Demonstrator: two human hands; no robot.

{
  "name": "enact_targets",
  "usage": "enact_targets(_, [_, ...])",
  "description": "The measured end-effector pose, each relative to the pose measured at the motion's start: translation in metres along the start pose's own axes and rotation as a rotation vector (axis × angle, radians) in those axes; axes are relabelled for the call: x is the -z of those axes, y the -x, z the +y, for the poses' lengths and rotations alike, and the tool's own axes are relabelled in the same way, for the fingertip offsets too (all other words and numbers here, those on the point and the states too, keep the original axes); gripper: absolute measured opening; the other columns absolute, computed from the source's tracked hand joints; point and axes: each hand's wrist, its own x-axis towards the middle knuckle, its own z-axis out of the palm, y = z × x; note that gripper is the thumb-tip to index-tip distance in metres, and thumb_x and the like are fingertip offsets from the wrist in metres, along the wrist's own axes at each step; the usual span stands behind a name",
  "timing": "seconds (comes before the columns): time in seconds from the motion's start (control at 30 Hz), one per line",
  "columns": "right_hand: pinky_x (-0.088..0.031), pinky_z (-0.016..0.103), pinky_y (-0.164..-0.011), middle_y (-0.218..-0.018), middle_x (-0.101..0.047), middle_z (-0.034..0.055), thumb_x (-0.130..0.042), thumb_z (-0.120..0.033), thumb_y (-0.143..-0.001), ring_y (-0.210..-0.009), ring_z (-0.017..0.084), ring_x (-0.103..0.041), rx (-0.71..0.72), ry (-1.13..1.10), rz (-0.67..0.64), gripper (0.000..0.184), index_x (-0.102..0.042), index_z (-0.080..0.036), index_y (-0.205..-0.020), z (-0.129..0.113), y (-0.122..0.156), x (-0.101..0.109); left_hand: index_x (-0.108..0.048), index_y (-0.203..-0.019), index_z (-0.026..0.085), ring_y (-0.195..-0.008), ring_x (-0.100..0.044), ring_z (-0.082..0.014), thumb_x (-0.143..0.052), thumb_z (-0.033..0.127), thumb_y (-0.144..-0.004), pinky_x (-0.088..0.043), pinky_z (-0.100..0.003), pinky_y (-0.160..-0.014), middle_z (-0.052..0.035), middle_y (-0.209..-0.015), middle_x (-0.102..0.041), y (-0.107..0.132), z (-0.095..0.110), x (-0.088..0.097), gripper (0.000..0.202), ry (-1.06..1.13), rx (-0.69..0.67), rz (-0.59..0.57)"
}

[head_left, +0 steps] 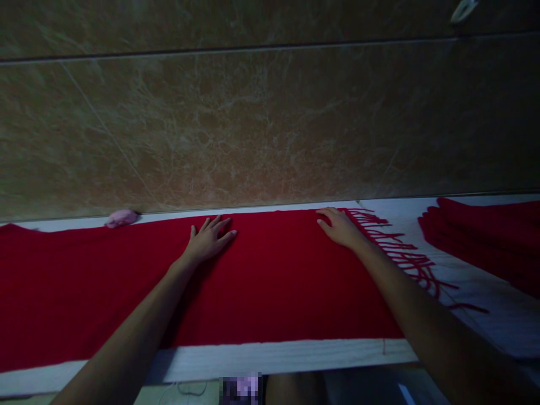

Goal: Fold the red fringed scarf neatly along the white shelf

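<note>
A red scarf [270, 281] lies spread lengthwise over a pale wooden table, with its fringe [400, 247] fanned out at the right end. My left hand [207, 239] rests on the scarf left of the middle, its fingers spread and palm down. Near the scarf's far edge, just left of the fringe, my right hand [337, 226] touches the cloth with slightly curved fingers, the thumb apart from them. Neither hand grips anything that I can see. The left end of the scarf runs out of view.
Folded dark red cloths [485, 239] lie stacked on the table's right side. A small pink bundle [122, 218] sits at the back edge on the left. Behind the table [253, 360] rises a brown marbled tile wall [244, 124]. A cable [192, 389] shows below the front edge.
</note>
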Motion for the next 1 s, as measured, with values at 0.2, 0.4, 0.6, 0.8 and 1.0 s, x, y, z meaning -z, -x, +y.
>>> enact_targets(0.2, [-0.042,0.057,-0.114,-0.147,-0.059,0.0167,-0.046,-0.034,-0.100,-0.133,0.033,-0.057,-0.051,0.058,0.002,0.041,-0.066,-0.020,-0.132,0.004,0.002,-0.007,-0.035,-0.162,0.026,-0.158,-0.014,-0.0390,-0.031,0.061,-0.102,-0.014,-0.075,-0.120,-0.0098,-0.171,-0.023,0.003,0.005,0.000,0.069,-0.009,-0.007,-0.035])
enact_targets(0.4, [-0.044,0.063,-0.112,-0.145,-0.061,0.0179,-0.043,-0.038,-0.098,-0.133,0.038,-0.058,-0.039,0.077,0.001,0.045,-0.068,-0.020,-0.132,0.005,-0.001,-0.011,-0.044,-0.156,0.027,-0.155,-0.029,-0.0347,-0.035,0.057,-0.103,-0.023,-0.068,-0.121,-0.0103,-0.166,-0.038,-0.001,-0.013,0.018,0.061,-0.043,-0.070,-0.016])
enact_targets(0.6, [-0.048,0.048,-0.113,-0.135,-0.069,0.0156,-0.046,-0.035,-0.093,-0.128,0.031,-0.063,0.090,0.102,-0.086,0.043,-0.073,-0.018,-0.122,0.035,-0.012,0.020,-0.069,-0.123,0.014,-0.116,-0.068,-0.0250,-0.043,0.033,-0.098,-0.051,-0.035,-0.099,-0.0147,-0.131,-0.072,-0.010,-0.096,0.068,0.041,-0.089,0.037,0.076])
enact_targets(0.8, [-0.051,0.045,-0.109,-0.130,-0.071,0.0172,-0.051,-0.019,-0.085,-0.121,0.031,-0.067,0.058,0.159,-0.162,0.044,-0.073,-0.015,-0.123,0.068,-0.038,0.047,-0.073,-0.110,0.018,-0.102,-0.073,-0.0281,-0.018,0.078,-0.084,-0.052,-0.040,-0.097,-0.0055,-0.094,-0.077,-0.020,-0.162,0.072,0.085,-0.119,0.181,0.109])
enact_targets(1.0, [-0.049,0.037,-0.108,-0.137,-0.068,0.0136,-0.058,-0.010,-0.074,-0.123,0.027,-0.065,0.059,0.197,-0.321,0.061,-0.066,-0.015,-0.135,0.074,-0.049,0.050,-0.069,-0.101,0.031,-0.093,-0.072,-0.0325,-0.026,0.086,-0.059,-0.055,-0.049,-0.095,-0.0011,-0.077,-0.076,-0.045,-0.208,0.052,0.082,-0.005,0.069,0.160])
